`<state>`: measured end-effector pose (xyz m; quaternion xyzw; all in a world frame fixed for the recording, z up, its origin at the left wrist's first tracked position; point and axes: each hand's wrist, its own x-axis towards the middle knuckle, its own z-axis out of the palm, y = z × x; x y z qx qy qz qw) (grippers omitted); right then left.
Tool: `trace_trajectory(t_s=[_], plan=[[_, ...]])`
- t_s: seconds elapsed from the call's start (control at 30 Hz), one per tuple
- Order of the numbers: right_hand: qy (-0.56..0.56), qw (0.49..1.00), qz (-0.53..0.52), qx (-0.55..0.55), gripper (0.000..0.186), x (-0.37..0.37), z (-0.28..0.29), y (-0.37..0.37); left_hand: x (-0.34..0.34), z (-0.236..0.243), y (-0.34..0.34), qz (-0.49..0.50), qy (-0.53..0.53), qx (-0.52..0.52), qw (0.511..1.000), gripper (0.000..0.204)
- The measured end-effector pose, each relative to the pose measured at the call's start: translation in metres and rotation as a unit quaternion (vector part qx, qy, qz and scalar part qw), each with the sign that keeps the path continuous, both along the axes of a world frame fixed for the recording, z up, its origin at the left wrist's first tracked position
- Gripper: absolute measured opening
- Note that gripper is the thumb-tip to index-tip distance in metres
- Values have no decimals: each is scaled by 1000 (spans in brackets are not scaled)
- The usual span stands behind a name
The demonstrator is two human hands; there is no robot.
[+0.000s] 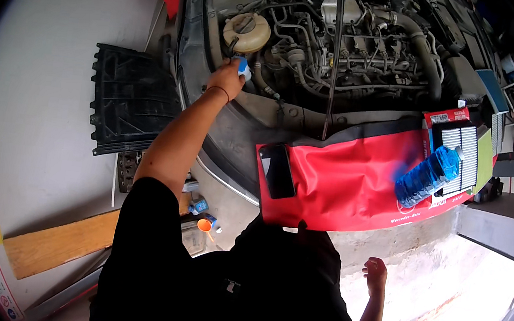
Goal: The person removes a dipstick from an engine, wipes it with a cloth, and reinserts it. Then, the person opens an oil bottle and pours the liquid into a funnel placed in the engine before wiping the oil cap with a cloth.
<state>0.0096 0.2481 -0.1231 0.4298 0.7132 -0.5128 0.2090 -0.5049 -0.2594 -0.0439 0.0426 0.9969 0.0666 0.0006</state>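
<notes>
My left hand [227, 80] reaches into the left side of the engine bay, its fingers closed around a small blue-and-white cap-like piece [241, 65]. Just beyond it sits a round, yellowed coolant tank [247, 32] with a dark cap. Whether the blue piece is fixed to the car is hidden by my fingers. My right hand [375, 274] hangs low beside my body, away from the car, fingers loosely bent and apart with nothing visible in them.
Over the car's front edge lies a red cover [345, 178]. It carries a phone [277, 171], a blue liquid bottle [428, 176] and a pleated air filter [461, 153]. A black plastic panel [133, 100] leans at the left; an orange funnel [204, 225] is below, near a wooden board [61, 242].
</notes>
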Motion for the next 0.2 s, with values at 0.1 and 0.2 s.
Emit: trace_trajectory(t_s=[0.1, 0.2], plan=[[46, 998, -50, -3, 27, -1, 58, -36, -31, -11, -10, -48, -24, -31, 998, 47], [219, 963, -120, 96, 29, -25, 145, -52, -54, -21, -14, -33, -75, -106, 991, 58]])
